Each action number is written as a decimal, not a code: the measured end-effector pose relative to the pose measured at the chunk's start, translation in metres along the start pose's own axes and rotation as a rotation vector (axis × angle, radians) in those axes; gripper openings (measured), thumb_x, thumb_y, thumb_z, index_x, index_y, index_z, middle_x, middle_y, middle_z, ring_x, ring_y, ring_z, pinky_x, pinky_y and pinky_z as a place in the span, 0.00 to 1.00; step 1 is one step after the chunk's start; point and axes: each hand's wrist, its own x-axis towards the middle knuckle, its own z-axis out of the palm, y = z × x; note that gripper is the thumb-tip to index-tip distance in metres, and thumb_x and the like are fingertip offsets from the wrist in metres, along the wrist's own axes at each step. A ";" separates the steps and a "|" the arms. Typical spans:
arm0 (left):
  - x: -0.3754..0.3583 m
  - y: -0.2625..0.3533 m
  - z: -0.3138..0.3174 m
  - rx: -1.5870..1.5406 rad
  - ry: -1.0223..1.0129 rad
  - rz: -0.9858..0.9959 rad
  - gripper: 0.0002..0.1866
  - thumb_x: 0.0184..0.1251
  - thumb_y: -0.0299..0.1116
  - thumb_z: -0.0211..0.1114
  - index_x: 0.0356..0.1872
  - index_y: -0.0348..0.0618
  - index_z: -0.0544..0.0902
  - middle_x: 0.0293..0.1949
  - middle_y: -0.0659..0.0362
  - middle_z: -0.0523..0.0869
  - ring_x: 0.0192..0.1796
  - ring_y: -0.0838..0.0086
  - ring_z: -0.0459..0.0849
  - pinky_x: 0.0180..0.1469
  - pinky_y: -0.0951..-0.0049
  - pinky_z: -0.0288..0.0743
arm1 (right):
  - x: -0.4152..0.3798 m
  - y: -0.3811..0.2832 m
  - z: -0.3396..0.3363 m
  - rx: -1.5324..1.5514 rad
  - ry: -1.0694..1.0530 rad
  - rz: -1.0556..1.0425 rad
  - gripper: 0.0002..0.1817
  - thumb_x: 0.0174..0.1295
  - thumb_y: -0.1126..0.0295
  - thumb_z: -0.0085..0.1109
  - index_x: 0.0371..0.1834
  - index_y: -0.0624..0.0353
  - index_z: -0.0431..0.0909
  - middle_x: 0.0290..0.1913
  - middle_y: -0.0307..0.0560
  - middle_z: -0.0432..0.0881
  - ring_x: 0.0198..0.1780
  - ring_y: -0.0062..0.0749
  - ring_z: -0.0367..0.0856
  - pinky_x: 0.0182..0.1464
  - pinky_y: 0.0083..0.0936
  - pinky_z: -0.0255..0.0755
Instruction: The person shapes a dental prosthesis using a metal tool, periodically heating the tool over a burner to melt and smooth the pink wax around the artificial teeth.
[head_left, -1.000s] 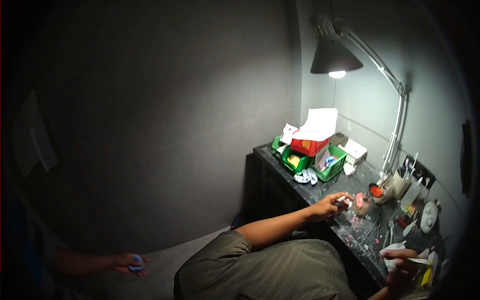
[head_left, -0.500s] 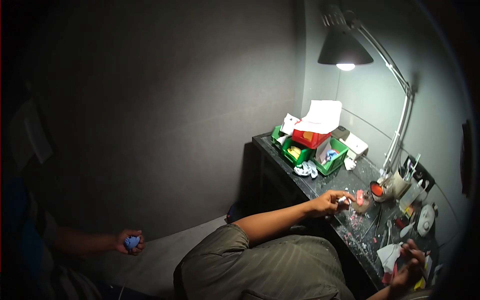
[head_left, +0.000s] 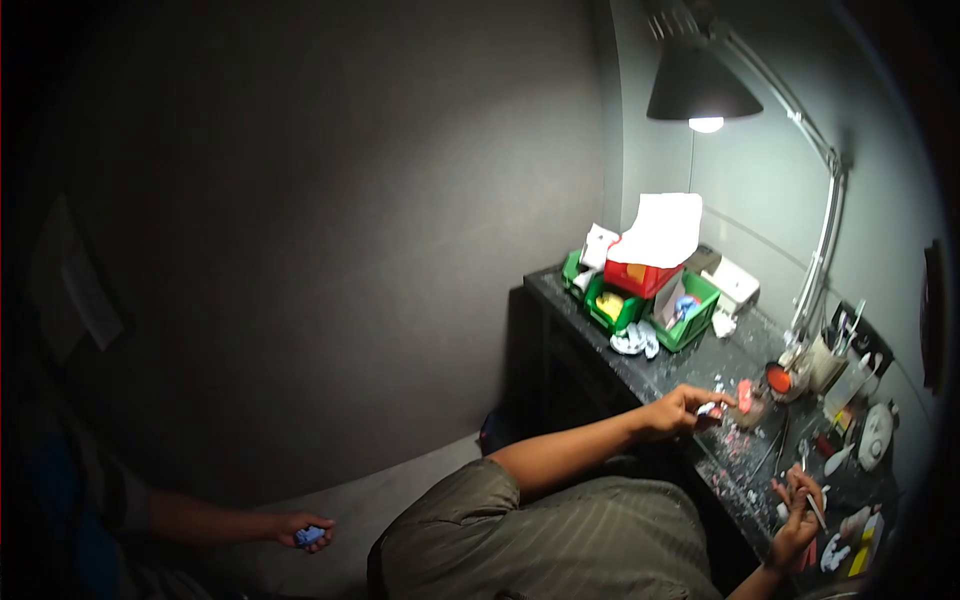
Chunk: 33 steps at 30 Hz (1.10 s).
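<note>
Left grip [head_left: 683, 410]: fingers bent, closed on a small white-and-reddish piece [head_left: 709, 410] above the near edge of the black tabletop [head_left: 678, 373]; the piece is too small to make out its shape. Right grip [head_left: 797, 508]: closed around a slim, pale, rod-shaped tool [head_left: 816, 512], held aslant over the right end of the tabletop.

Just beyond the left fingertips: a glossy pink lump [head_left: 745, 391], apparently resting on a brownish translucent block [head_left: 750, 414]. Pink and white crumbs [head_left: 736, 442] lie scattered between the hands. Behind the block: a round dark-rimmed vessel with orange inside [head_left: 779, 380].

Farther off: green plastic bins [head_left: 690, 325], a red plastic bin [head_left: 632, 277], and a lit dark conical lamp [head_left: 704, 88] overhead. At left, a co-worker's hand [head_left: 292, 523] holds a blue object [head_left: 309, 537].
</note>
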 end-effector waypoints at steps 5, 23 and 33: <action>-0.004 0.020 0.010 0.094 0.027 -0.085 0.28 0.72 0.26 0.68 0.72 0.43 0.75 0.36 0.72 0.77 0.32 0.89 0.70 0.35 0.85 0.62 | -0.005 -0.003 -0.007 -0.021 0.117 0.049 0.15 0.82 0.68 0.46 0.59 0.71 0.74 0.63 0.67 0.80 0.64 0.52 0.83 0.60 0.37 0.83; -0.016 0.006 0.012 0.061 0.111 0.022 0.48 0.65 0.12 0.68 0.81 0.46 0.51 0.64 0.55 0.73 0.56 0.78 0.76 0.58 0.74 0.76 | 0.031 -0.040 0.099 -0.064 -0.189 -0.018 0.08 0.71 0.85 0.56 0.47 0.71 0.84 0.50 0.59 0.86 0.52 0.40 0.88 0.58 0.29 0.82; -0.022 0.019 0.024 0.010 0.084 -0.015 0.52 0.60 0.14 0.73 0.82 0.35 0.51 0.66 0.55 0.72 0.58 0.74 0.75 0.61 0.71 0.72 | 0.046 -0.026 0.140 -0.241 -0.267 -0.107 0.06 0.66 0.80 0.65 0.44 0.68 0.85 0.46 0.54 0.90 0.53 0.43 0.90 0.57 0.32 0.79</action>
